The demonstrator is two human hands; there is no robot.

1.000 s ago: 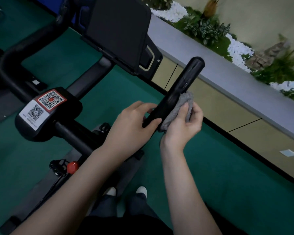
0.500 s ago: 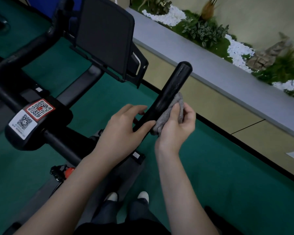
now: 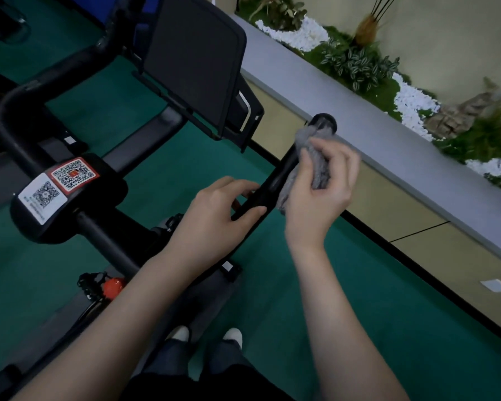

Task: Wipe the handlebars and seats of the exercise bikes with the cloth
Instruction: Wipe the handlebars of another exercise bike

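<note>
**Handlebar grip wiped close to its tip**

Handlebar first: the black tubular handlebar (image 3: 268,188) of the exercise bike (image 3: 78,218) slants through the middle of the frame. Its rounded end (image 3: 327,123) points up and to the right of centre. A grey fuzzy cloth (image 3: 318,169) lies bunched along the bar's right side and reaches that end. The right hand (image 3: 321,198) is clamped on the cloth, fingers curled round it and pressing it to the bar. The left hand (image 3: 214,208) grips the bar lower down, fingers over the top and thumb on the near side. The two hands sit close but apart.

Several things could go wrong from here. With the cloth so near the tip, a stroke carried further would likely run off the end and wipe nothing. The cloth is bunched on one side, not wrapped, so the far face may stay dirty. The stretch under the left hand is covered and could be missed. No seat is in view, so that part looks undone.
</note>
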